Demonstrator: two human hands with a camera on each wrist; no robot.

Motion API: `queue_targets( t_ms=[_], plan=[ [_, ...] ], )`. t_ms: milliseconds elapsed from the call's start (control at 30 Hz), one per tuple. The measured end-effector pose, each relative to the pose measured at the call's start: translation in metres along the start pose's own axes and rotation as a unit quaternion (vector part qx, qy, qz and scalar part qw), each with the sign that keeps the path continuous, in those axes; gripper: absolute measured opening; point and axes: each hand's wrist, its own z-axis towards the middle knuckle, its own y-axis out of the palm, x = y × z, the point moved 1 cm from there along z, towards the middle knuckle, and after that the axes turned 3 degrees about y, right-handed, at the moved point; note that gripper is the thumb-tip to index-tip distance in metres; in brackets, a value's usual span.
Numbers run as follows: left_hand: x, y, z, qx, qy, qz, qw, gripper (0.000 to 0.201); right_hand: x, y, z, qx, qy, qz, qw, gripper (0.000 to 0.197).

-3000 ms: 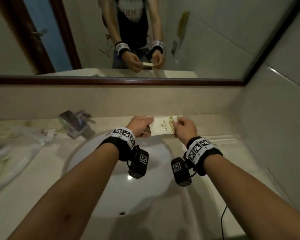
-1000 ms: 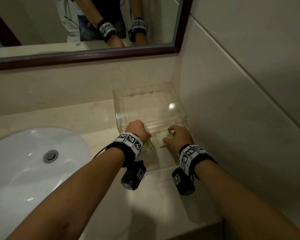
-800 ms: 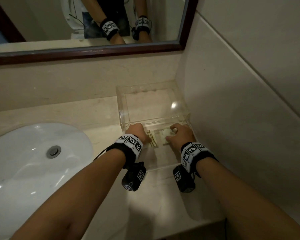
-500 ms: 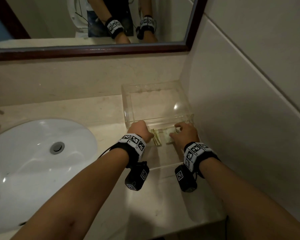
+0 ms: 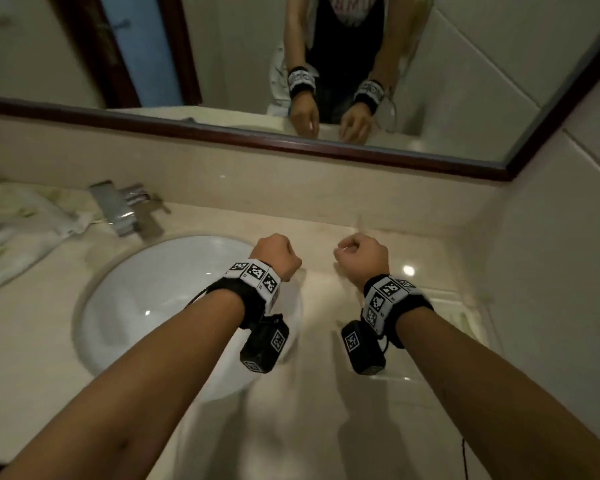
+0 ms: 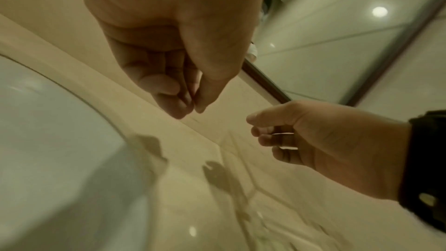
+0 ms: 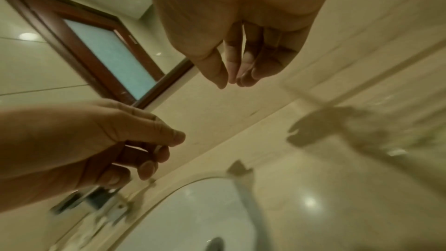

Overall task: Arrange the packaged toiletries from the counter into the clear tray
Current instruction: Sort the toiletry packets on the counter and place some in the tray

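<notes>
My left hand and right hand hover side by side over the counter, between the sink and the clear tray. Neither holds anything. The left wrist view shows the left hand with loosely curled fingers and the thumb meeting the fingertips. The right hand looks the same in the right wrist view. The tray sits blurred by the right wall, with a pale green-striped packet lying inside. A heap of packaged toiletries lies at the far left of the counter.
A white sink basin lies under my left forearm, with a chrome faucet behind it. A dark-framed mirror runs along the back wall. A tiled wall closes the right side.
Both hands have let go of the packet, which stays in the tray. They have come out of the tray, moving left and up, and my view has swung left toward the sink.
</notes>
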Motion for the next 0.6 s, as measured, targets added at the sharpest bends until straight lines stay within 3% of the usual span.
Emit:
queue_targets(
  t_ms=[267,467,600],
  plan=[
    [-0.155,-0.158,-0.013,0.122,-0.061,-0.004,0.991,0.014,-0.171,0.175,-0.040,-0.120,-0.100,0.030,0.987,0.014],
    [-0.298,-0.266,-0.026,0.168,-0.154,-0.010,0.974,0.012,-0.282,0.312,-0.080,-0.191,-0.173,0.011,0.966,0.016],
    [-0.378,-0.318,-0.037,0.169,-0.214,-0.003,0.962,0.015,-0.325,0.384,-0.097,-0.231,-0.166,-0.009,0.959,0.018]
  ],
)
